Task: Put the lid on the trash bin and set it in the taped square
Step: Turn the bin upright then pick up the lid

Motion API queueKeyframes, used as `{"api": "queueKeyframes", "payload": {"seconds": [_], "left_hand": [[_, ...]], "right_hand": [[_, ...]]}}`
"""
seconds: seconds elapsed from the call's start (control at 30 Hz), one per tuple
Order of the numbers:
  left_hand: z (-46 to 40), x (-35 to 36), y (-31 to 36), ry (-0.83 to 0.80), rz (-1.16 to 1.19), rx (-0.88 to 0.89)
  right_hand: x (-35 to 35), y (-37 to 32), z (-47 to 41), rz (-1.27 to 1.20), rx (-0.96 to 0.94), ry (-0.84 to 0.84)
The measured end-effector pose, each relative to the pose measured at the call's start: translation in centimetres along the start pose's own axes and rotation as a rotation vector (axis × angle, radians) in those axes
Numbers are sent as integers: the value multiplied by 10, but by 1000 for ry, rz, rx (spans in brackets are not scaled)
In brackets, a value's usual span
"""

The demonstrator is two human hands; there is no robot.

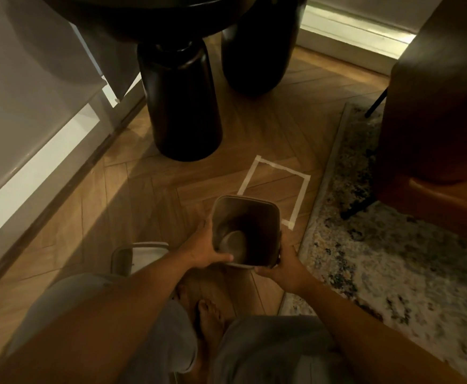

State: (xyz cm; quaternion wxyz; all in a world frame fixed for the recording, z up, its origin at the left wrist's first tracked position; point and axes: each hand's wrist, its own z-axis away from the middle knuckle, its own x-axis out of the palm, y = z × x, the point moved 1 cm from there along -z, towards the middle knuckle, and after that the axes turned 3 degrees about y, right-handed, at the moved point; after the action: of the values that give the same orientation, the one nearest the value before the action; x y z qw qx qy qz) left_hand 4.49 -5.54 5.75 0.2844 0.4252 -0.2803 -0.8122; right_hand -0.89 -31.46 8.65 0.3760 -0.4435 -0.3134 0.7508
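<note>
A small grey trash bin (250, 217) with a rounded square mouth is open at the top, and I look down into its empty inside. My left hand (203, 249) grips its left wall and my right hand (283, 268) grips its near right corner. It is held just in front of the taped square (301, 189), a white tape outline on the wood floor, and covers the square's near left corner. The grey lid (136, 254) lies on the floor to the left, partly hidden behind my left forearm.
Two black rounded table legs (182, 106) stand beyond the square. A patterned rug (379, 259) borders the square on the right, with a brown armchair (434, 120) on it. A white wall runs along the left. My knees and bare feet are below the bin.
</note>
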Motion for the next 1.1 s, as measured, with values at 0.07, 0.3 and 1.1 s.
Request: {"api": "queueKeyframes", "payload": {"seconds": [0.07,0.3,1.1], "left_hand": [[1,5,-2,-20,-47,12],[4,13,-2,-110,-196,28],[-7,13,-6,-176,-154,64]], "right_hand": [[1,5,8,63,0,3],[12,7,20,224,42,-80],[16,8,27,359,93,-70]]}}
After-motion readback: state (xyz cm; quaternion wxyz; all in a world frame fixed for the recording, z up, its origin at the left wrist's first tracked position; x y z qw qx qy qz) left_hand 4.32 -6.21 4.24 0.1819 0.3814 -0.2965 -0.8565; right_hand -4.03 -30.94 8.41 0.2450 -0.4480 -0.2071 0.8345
